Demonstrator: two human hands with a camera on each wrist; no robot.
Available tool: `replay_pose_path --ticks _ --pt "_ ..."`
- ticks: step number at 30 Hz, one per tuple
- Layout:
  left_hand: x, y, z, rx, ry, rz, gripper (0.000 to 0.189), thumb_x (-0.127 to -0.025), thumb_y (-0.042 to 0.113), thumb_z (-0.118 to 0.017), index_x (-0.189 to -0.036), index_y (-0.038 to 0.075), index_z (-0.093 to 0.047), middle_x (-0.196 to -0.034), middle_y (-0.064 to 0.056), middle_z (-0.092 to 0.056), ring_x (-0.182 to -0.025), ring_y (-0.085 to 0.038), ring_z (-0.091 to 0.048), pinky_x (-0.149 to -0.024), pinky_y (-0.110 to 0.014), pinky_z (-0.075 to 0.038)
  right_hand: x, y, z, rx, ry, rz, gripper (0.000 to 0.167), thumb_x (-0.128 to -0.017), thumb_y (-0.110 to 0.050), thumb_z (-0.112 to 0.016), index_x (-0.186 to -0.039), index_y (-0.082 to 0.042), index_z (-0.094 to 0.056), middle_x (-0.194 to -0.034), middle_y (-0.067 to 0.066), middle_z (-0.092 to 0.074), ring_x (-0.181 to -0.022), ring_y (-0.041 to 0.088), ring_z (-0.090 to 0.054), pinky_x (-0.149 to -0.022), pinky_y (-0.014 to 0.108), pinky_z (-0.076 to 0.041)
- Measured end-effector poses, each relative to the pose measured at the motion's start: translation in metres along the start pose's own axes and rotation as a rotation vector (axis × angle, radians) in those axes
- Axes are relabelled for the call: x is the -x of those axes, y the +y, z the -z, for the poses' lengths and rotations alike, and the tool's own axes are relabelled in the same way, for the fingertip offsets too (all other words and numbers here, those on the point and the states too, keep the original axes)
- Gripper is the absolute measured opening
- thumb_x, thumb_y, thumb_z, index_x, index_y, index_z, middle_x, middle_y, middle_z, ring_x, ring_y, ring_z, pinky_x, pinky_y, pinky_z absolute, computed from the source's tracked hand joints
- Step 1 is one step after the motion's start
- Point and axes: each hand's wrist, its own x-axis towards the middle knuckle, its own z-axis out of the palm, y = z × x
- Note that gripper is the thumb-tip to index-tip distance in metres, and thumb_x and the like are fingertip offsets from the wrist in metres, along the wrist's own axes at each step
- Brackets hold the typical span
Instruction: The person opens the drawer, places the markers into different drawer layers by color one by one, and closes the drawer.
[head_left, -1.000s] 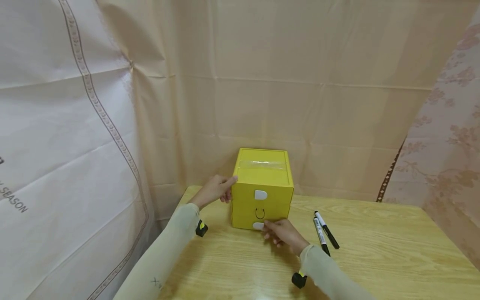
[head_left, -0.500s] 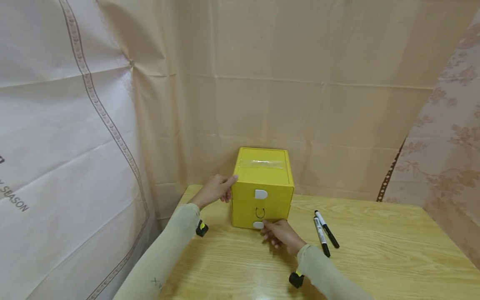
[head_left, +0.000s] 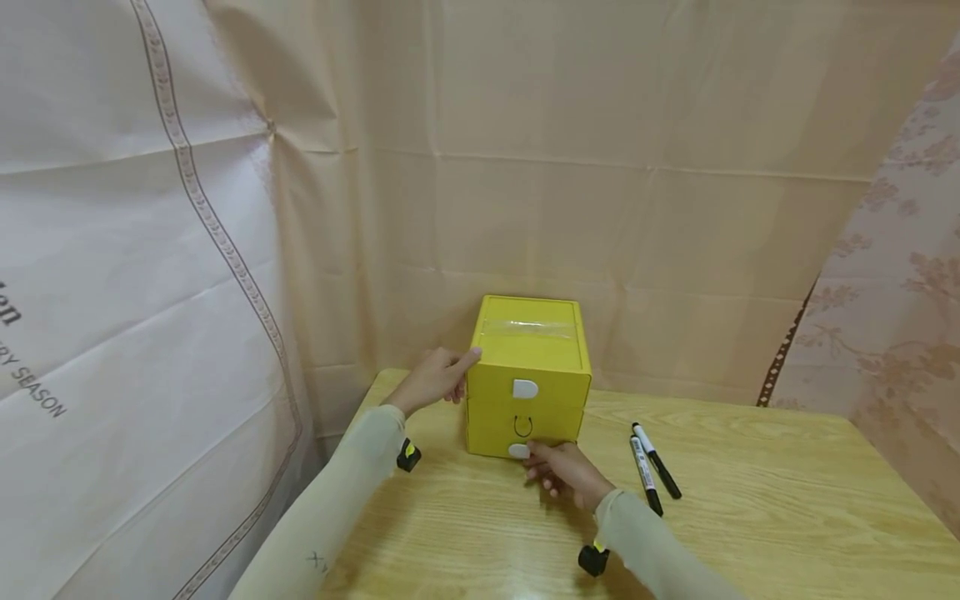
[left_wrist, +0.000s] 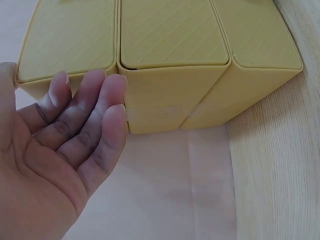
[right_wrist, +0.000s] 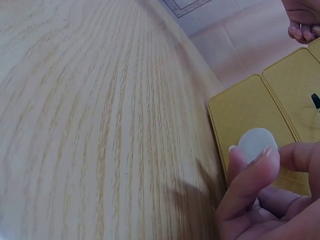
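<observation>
A yellow three-drawer storage box (head_left: 536, 357) stands at the back of the table with its drawers closed. My left hand (head_left: 435, 379) is at its upper left corner, the thumb on the top edge. In the left wrist view the gently bent fingers (left_wrist: 114, 90) lie along the box's side. Low on the front, my right hand (head_left: 570, 473) pinches the rounded white pull tab (right_wrist: 256, 143) of the bottom drawer between thumb and fingers. Another white tab (head_left: 525, 389) marks the top drawer, and a black loop (head_left: 522, 427) the middle one.
Two markers with black caps, one marker (head_left: 645, 472) beside another marker (head_left: 657, 462), lie right of the box on the wooden table (head_left: 757, 475). Clear tape (head_left: 528, 327) crosses the box top. A beige cloth (head_left: 540, 192) hangs close behind, a white cloth (head_left: 150, 275) at left.
The right hand has shifted slightly left at the bottom drawer's tab. The head view has turned a little to the left. The left hand keeps its place on the box.
</observation>
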Motion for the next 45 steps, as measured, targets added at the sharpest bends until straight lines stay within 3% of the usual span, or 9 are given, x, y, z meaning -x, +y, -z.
replay_pose_path --ticks 3,7,14,22,31,45 --pt "-0.001 -0.001 -0.001 -0.001 0.013 0.003 0.075 -0.103 0.067 -0.043 -0.073 0.004 -0.069 -0.073 -0.02 -0.07 -0.064 -0.036 -0.067 -0.067 -0.05 -0.058 0.0 0.0 0.0 -0.015 0.006 -0.003 0.051 -0.103 -0.04 -0.063 -0.114 0.01 -0.069 -0.086 0.006 -0.073 -0.056 0.004 -0.047 -0.049 0.017 -0.041" --pt "-0.003 -0.002 -0.002 0.001 0.029 0.009 0.074 -0.102 0.068 -0.043 -0.072 0.005 -0.069 -0.069 -0.014 -0.07 -0.063 -0.034 -0.066 -0.065 -0.048 -0.058 0.0 0.001 0.0 -0.031 0.014 -0.003 0.052 -0.102 -0.041 -0.065 -0.113 0.009 -0.07 -0.085 0.005 -0.074 -0.055 0.003 -0.047 -0.048 0.017 -0.041" --pt "-0.001 -0.002 -0.004 0.015 0.038 0.03 0.074 -0.103 0.067 -0.043 -0.071 0.005 -0.069 -0.07 -0.016 -0.07 -0.057 -0.024 -0.064 -0.069 -0.054 -0.058 0.001 0.001 0.0 -0.05 0.016 -0.008 0.051 -0.101 -0.04 -0.067 -0.113 0.009 -0.07 -0.082 0.004 -0.074 -0.054 0.002 -0.046 -0.047 0.016 -0.04" --pt "0.001 0.0 -0.003 0.034 0.039 0.053 0.073 -0.104 0.063 -0.046 -0.071 0.002 -0.07 -0.069 -0.015 -0.07 -0.056 -0.023 -0.063 -0.064 -0.043 -0.059 0.003 0.002 0.0 -0.074 0.007 -0.036 0.05 -0.101 -0.041 -0.067 -0.114 0.007 -0.07 -0.08 0.001 -0.072 -0.055 0.001 -0.045 -0.048 0.015 -0.04" --pt "0.002 0.0 -0.002 0.035 0.022 0.045 0.072 -0.104 0.063 -0.046 -0.072 0.003 -0.071 -0.073 -0.02 -0.071 -0.056 -0.024 -0.063 -0.063 -0.041 -0.058 0.009 0.004 -0.002 -0.081 -0.007 -0.035 0.049 -0.102 -0.039 -0.066 -0.115 0.008 -0.07 -0.08 0.001 -0.072 -0.055 0.0 -0.045 -0.048 0.014 -0.039" --pt "0.001 0.0 -0.003 0.016 0.03 0.05 0.072 -0.104 0.065 -0.044 -0.072 0.005 -0.07 -0.069 -0.012 -0.07 -0.059 -0.026 -0.064 -0.069 -0.051 -0.058 0.033 0.01 -0.009 -0.081 -0.037 -0.03 0.05 -0.102 -0.04 -0.066 -0.115 0.008 -0.07 -0.08 0.001 -0.072 -0.054 0.0 -0.044 -0.048 0.014 -0.038"
